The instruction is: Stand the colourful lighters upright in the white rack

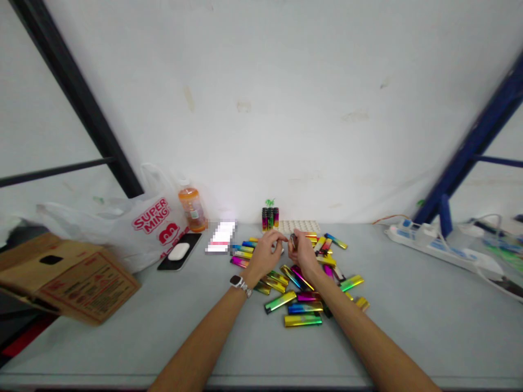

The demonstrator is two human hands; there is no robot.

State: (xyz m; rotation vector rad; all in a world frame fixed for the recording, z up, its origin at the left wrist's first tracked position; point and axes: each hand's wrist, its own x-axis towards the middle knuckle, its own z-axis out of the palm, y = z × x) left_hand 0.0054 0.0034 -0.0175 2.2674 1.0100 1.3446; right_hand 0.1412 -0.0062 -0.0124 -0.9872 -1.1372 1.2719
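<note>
Many shiny coloured lighters (pixel 303 320) lie scattered on the grey table (pixel 392 337), under and around both hands. My right hand (pixel 301 251) is closed round a lighter, whose dark metal top (pixel 293 239) shows at the fingertips. Just left of it is my left hand (pixel 268 251), fingers bent, the index finger reaching toward that top; whether its fingers hold anything is hidden. Behind the hands, several lighters stand upright in a small group (pixel 270 219) beside a pale tray with rows of holes (pixel 300 225).
An open cardboard box (pixel 93 288), a white plastic bag (pixel 122 228), an orange bottle (pixel 193 208) and a dark phone with a white case on it (pixel 180 252) stand left. A bright blurred item (pixel 222 237) lies nearer. A power strip (pixel 441 247) runs along the right.
</note>
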